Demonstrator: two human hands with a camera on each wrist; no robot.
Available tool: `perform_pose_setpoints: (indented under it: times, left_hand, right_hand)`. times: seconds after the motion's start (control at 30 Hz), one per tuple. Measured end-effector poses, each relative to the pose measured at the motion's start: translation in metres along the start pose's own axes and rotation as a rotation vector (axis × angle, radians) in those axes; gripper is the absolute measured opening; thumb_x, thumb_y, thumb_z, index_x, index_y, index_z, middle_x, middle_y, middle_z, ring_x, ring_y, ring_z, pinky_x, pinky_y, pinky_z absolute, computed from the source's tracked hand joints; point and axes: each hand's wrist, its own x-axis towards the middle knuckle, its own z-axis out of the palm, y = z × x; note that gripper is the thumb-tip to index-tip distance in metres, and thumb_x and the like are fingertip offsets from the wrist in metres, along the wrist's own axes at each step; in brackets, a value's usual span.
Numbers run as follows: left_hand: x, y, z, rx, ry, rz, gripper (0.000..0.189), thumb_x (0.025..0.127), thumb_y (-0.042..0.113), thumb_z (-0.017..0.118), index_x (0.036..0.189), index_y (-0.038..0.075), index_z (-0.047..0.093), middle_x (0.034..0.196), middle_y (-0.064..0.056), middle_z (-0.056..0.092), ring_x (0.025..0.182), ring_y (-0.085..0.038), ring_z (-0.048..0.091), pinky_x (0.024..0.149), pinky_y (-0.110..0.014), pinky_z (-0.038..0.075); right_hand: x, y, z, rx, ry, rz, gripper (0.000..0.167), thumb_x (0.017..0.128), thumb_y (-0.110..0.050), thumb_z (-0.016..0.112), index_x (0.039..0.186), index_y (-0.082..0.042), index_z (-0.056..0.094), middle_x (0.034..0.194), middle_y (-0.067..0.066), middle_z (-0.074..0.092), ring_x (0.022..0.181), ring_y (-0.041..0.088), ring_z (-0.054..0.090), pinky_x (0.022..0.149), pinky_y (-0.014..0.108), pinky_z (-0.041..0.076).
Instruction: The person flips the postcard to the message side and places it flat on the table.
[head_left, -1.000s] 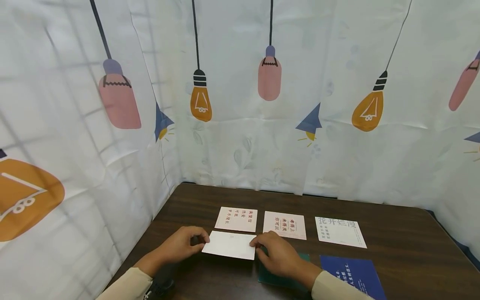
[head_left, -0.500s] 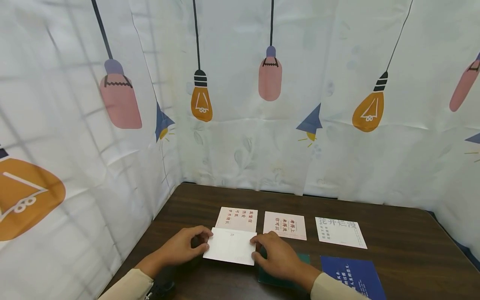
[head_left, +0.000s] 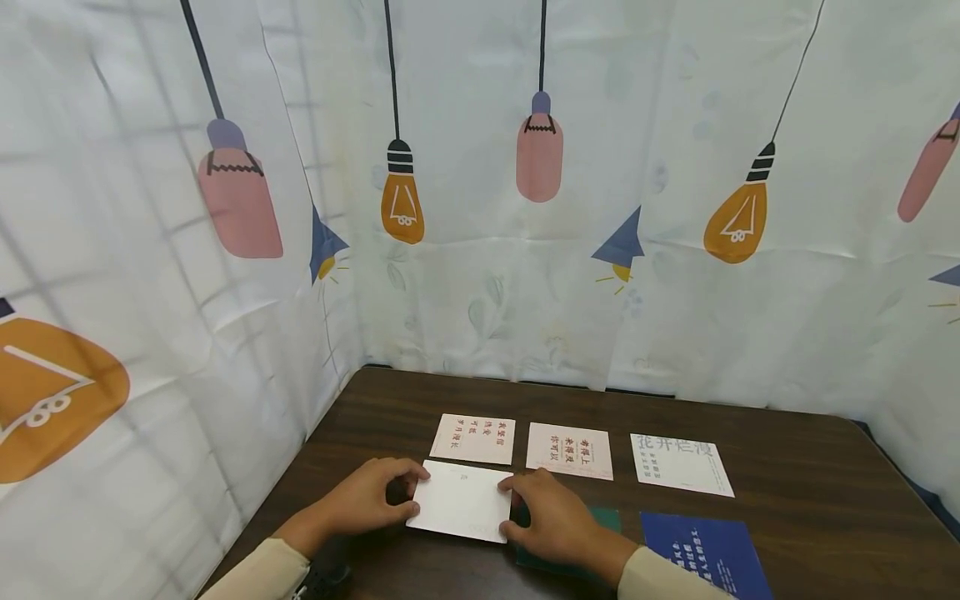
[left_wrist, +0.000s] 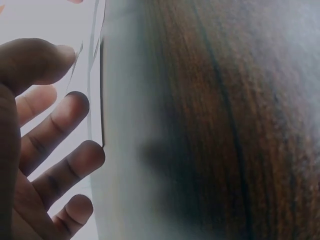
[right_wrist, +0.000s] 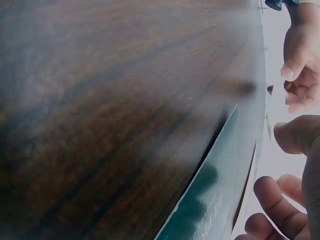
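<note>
A white card point(head_left: 459, 504), its upper side nearly blank with a small faint mark, is held between both hands at its short sides. My left hand point(head_left: 367, 497) grips the left side, fingers near the far corner and thumb lower on the edge. At the opposite side my right hand point(head_left: 553, 518) has its index finger by the far corner and its thumb at the near corner. The left wrist view shows the thumb point(left_wrist: 42, 62) and spread fingers around the card's edge. Under the right hand lies a dark green card point(right_wrist: 212, 192), partly covered.
Beyond the hands, a row holds two pale cards with red writing, one left point(head_left: 474, 439) and one middle point(head_left: 570, 450), plus a white card with grey writing point(head_left: 682, 464). A blue card point(head_left: 708, 554) lies right of the right forearm. Patterned curtains point(head_left: 480, 300) border the dark wooden table point(head_left: 795, 467).
The white card rose over the left red-lettered card's near edge, then came back toward me. Its near edge sits lower in view, and my right thumb has slid to its near corner.
</note>
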Motion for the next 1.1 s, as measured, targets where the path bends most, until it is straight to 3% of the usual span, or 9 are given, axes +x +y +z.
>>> perform_pose_setpoints:
  times: [0.23, 0.43, 1.1]
  left_hand:
    - [-0.0005, -0.0009, 0.0027, 0.115, 0.004, -0.009, 0.036, 0.087, 0.031, 0.082, 0.119, 0.022, 0.068, 0.089, 0.021, 0.056, 0.083, -0.001, 0.050, 0.080, -0.039, 0.041]
    - [-0.0011, -0.0026, 0.0048, 0.134, -0.028, -0.041, 0.038, 0.086, 0.033, 0.083, 0.119, 0.023, 0.068, 0.087, 0.022, 0.054, 0.081, 0.000, 0.048, 0.082, -0.040, 0.040]
    - [0.0002, -0.0018, 0.0078, 0.221, -0.053, -0.059, 0.040, 0.082, 0.038, 0.084, 0.118, 0.027, 0.069, 0.086, 0.023, 0.052, 0.080, -0.001, 0.044, 0.083, -0.040, 0.038]
  right_hand:
    - [0.0013, -0.0020, 0.0021, -0.031, -0.026, -0.014, 0.055, 0.083, -0.041, 0.084, 0.128, -0.015, 0.066, 0.089, -0.019, 0.057, 0.094, 0.007, 0.049, 0.070, 0.024, 0.046]
    - [0.0014, -0.0042, 0.0051, -0.058, -0.028, -0.017, 0.057, 0.079, -0.039, 0.086, 0.127, -0.015, 0.066, 0.088, -0.021, 0.054, 0.091, 0.005, 0.047, 0.069, 0.023, 0.046]
    - [0.0031, -0.0055, 0.0088, -0.100, -0.037, -0.029, 0.056, 0.078, -0.040, 0.086, 0.123, -0.014, 0.067, 0.085, -0.021, 0.053, 0.087, 0.005, 0.046, 0.073, 0.023, 0.045]
